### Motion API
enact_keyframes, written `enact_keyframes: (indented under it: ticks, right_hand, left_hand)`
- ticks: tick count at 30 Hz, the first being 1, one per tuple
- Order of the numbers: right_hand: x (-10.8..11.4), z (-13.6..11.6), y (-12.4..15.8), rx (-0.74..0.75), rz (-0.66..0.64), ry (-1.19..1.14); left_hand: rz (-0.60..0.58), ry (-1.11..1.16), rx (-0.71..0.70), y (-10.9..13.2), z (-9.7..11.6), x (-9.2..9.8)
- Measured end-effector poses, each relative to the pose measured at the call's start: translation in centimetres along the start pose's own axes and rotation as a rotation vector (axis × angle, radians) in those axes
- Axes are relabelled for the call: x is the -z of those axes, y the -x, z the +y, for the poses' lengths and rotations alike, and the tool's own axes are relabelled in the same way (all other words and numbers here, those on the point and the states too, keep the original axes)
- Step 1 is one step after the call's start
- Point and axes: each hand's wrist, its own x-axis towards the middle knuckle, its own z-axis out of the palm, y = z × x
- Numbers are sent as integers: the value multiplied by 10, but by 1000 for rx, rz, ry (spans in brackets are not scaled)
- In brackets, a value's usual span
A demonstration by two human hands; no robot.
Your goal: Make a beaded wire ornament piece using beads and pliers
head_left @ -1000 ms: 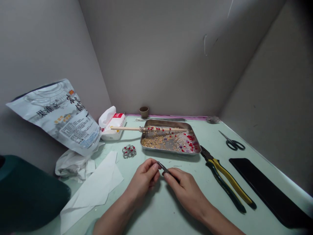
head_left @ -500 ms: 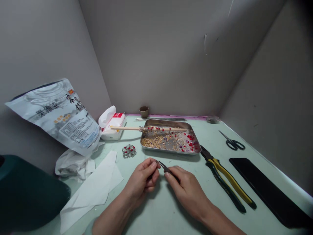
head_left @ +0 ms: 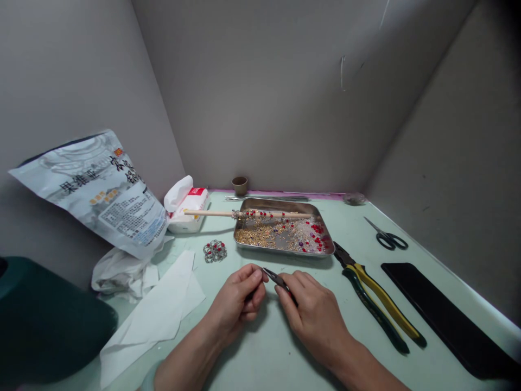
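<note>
My left hand (head_left: pixel 243 293) is closed in a pinch between thumb and forefinger, and what it holds is too small to make out. Wrapped round a dark pair of small pliers (head_left: pixel 278 279) is my right hand (head_left: pixel 311 309). The jaws of the pliers point left and reach the pinched fingertips of my left hand. Beyond both hands lies a metal tray (head_left: pixel 280 252) with gold, clear and red beads. A wooden stick (head_left: pixel 211 213) strung with beaded wire rests across it. Left of the tray sits a beaded wire piece (head_left: pixel 215 251) with red beads.
On the right lie yellow-and-green pliers (head_left: pixel 376 296), scissors (head_left: pixel 388 238) and a black slab (head_left: pixel 443 317). At left are white paper (head_left: pixel 150 320), a tissue pack (head_left: pixel 189 212), a pouch (head_left: pixel 109 190) and a dark green object (head_left: pixel 52 320). A brown cup (head_left: pixel 240 185) stands behind.
My right hand has turned slightly, and the pliers' jaws have shifted a little with it. My left hand has hardly moved.
</note>
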Motion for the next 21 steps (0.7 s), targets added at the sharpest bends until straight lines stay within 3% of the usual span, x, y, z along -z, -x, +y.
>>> enact_keyframes:
  ticks: [3,11,21]
  right_hand:
    - [1,-1,-1,-38,-32,-75]
    - [13,-8,-8,-248,-289,-651]
    - [17,-8,-9,-339,-387,-762]
  left_hand:
    - [12,-20,-8,0,0,0]
    - [45,-62,-24,1,3,-1]
    - [81,-106,-7,1,4,0]
